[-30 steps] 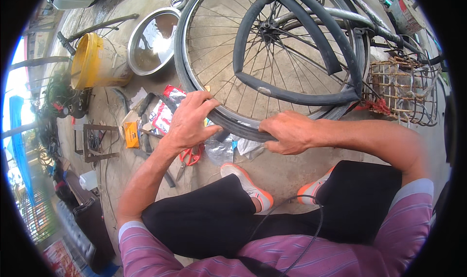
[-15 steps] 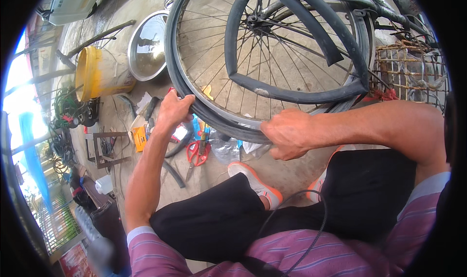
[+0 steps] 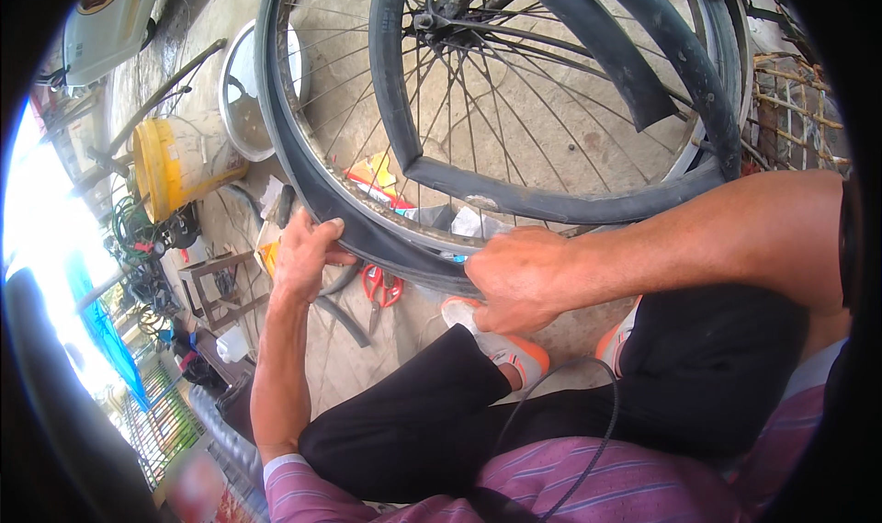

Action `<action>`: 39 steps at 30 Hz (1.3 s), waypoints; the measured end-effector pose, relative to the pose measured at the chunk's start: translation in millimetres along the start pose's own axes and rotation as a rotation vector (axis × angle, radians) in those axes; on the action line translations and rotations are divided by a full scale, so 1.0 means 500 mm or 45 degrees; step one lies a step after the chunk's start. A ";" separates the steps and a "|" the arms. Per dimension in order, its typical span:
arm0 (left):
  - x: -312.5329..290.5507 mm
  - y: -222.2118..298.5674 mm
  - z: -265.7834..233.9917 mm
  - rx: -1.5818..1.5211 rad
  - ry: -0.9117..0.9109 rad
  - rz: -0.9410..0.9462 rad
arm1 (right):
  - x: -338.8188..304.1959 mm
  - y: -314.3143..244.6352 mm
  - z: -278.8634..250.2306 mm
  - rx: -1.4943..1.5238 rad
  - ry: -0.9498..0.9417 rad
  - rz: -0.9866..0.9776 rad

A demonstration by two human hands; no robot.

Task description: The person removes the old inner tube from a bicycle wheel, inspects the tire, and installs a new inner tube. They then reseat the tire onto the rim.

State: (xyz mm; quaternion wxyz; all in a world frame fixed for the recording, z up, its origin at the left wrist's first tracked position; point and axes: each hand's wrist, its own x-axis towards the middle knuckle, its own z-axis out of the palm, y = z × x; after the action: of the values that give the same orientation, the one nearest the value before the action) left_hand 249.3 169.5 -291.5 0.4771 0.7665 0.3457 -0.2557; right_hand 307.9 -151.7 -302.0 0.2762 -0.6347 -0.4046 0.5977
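The left hand [image 3: 308, 252] grasps the outer edge of a black rubber tyre [image 3: 390, 252], with its thumb on the upper side. The right hand [image 3: 519, 279] is clenched on the same tyre, further to the right. This tyre is around the silver metal rim [image 3: 418, 234] of a spoked bicycle wheel [image 3: 428, 24]. A dark grey rubber tube [image 3: 551, 210] rests across the spokes. Red-handled scissors [image 3: 393, 290] lie on the concrete floor [image 3: 412, 337].

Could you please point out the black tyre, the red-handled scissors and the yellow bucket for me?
Black tyre [image 3: 390, 253], head view: its lower stretch.
Red-handled scissors [image 3: 377, 303], head view: around the pivot.
Yellow bucket [image 3: 204, 158], head view: its outer wall.
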 end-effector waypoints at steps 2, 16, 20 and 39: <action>-0.006 0.004 0.007 0.126 0.038 -0.025 | 0.027 -0.003 0.010 0.121 0.066 -0.036; 0.098 0.018 -0.001 0.470 0.360 0.040 | 0.014 -0.012 0.029 -0.126 0.093 0.037; 0.090 0.057 -0.020 0.555 0.231 -0.061 | -0.009 -0.020 0.019 -0.182 0.045 0.057; -0.017 0.003 0.027 0.070 -0.035 -0.038 | 0.077 -0.029 0.013 0.186 0.154 0.006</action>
State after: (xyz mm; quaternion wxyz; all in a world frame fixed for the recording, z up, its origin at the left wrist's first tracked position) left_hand 244.3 154.3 -290.0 0.4567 0.7706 0.3433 -0.2825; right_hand 297.4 -112.4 -311.1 0.3442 -0.6488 -0.3409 0.5868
